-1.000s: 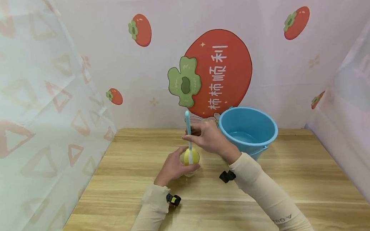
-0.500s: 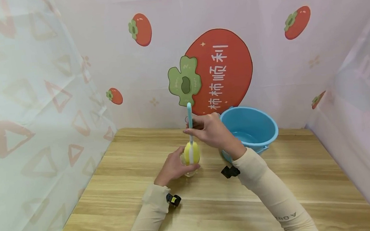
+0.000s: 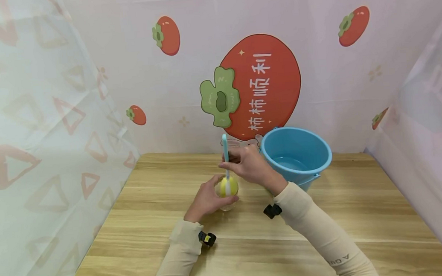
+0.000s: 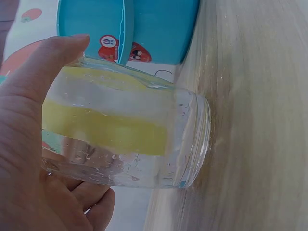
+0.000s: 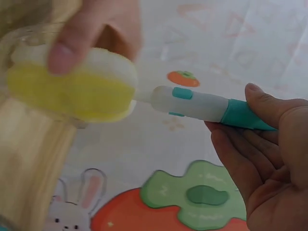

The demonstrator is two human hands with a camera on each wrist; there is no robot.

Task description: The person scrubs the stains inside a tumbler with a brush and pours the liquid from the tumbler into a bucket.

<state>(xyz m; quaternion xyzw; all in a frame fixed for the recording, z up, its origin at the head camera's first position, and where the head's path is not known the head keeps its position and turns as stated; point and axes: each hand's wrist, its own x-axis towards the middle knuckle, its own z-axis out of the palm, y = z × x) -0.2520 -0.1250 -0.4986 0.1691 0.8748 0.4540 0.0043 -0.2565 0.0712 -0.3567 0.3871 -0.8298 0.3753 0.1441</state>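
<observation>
A clear glass cup [image 4: 137, 171] stands on the table, with water drops on its wall. Round its side my left hand [image 3: 209, 198] grips it, the thumb across the near side in the head view. Inside the cup sits the yellow-and-white sponge head of a cup brush [image 5: 72, 91]. Above the rim, my right hand [image 3: 251, 166] pinches the brush's teal and white handle between thumb and fingers. The handle stands nearly upright in the head view. Part of the cup is hidden behind my left fingers.
A blue bucket [image 3: 315, 170] with a handle stands at the back right, close to my right wrist. The wooden table [image 3: 136, 242] is bordered by a printed cloth backdrop [image 3: 186, 85] behind and at the sides.
The right hand drew the brush up about half a second ago, and now it is lower again with the sponge deeper in the cup. The left hand has kept its place.
</observation>
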